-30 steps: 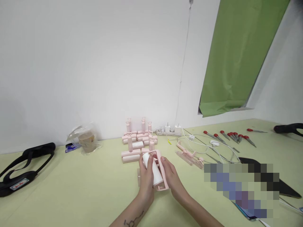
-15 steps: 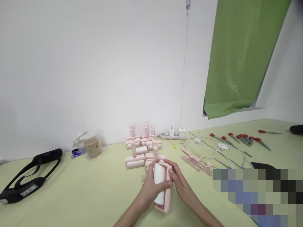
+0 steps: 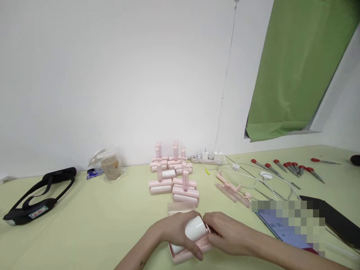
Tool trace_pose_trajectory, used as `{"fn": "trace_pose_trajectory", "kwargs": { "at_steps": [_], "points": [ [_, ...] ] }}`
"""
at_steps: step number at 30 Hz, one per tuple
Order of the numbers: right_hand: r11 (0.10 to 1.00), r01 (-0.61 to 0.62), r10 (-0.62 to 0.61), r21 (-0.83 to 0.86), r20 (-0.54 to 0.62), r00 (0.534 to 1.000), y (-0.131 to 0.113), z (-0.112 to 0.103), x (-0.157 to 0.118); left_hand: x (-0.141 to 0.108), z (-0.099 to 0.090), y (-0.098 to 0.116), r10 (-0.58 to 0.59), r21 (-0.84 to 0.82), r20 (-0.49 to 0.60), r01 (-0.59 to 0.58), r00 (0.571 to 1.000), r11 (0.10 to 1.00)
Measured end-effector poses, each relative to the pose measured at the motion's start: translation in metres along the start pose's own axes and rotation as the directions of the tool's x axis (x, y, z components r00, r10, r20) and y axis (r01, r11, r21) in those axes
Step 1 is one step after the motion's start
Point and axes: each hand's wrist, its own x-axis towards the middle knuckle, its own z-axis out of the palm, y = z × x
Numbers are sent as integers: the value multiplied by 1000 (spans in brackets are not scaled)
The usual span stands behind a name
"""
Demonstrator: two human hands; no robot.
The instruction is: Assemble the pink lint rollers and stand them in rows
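A lint roller point(image 3: 196, 228) with a white roll and a pink casing lies tilted low at the front of the table. My left hand point(image 3: 176, 228) is wrapped over it from the left, thumb across the near side. At its right end, my right hand point(image 3: 230, 233) is closed with bent fingers on the edge of the casing; the fingertips are partly hidden. Just behind my left hand lies a translucent pinkish cover point(image 3: 181, 207). Beyond it stand several pink lint rollers point(image 3: 185, 193) in rows, many with upright handles topped by loops.
Loose pink parts point(image 3: 232, 189) lie right of the rollers, beside white cables point(image 3: 253, 184) and a power strip point(image 3: 206, 160). Several red-ended tools point(image 3: 292, 167) lie farther right. A phone point(image 3: 284, 228) is near my right forearm. At left are a black headset strap point(image 3: 42, 210) and a bagged cup point(image 3: 110, 167).
The lint roller has turned from upright to a slant and come lower and nearer. My right hand has shifted from its upper side to its right end. The view has shifted slightly.
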Motion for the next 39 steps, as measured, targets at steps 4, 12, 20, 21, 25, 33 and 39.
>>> {"fn": "trace_pose_trajectory", "kwargs": {
  "at_steps": [4, 12, 20, 21, 25, 33, 39],
  "points": [
    [995, -3, 5, 103, -26, 1000, 1, 1, 2, 1, -5, 1, 36, 19, -14, -36, 999, 999],
    [970, -47, 40, 237, 35, 999, 8, 0, 6, -5, -6, 13, 63, 132, 52, -69, 997, 989],
    [698, -88, 80, 711, 45, 996, 21, 2, -5, 2, 2, 7, 20, -108, -344, -61, 939, 992],
    [607, -47, 103, 794, -20, 995, 18, 11, -1, 5, 6, 7, 19, -160, -382, -86, 924, 983],
    [376, 106, 240, 921, -207, 948, 11, 36, 21, 6, 6, 4, 94, -252, -376, -199, 922, 947],
    [799, 139, 173, 585, -445, 878, 22, 13, 50, -18, -29, -66, -136, -33, -279, 132, 951, 991],
    [924, 263, -167, 277, -326, 930, 15, 19, 43, -15, 5, -75, -28, -229, -95, 6, 995, 974]
  ]
}}
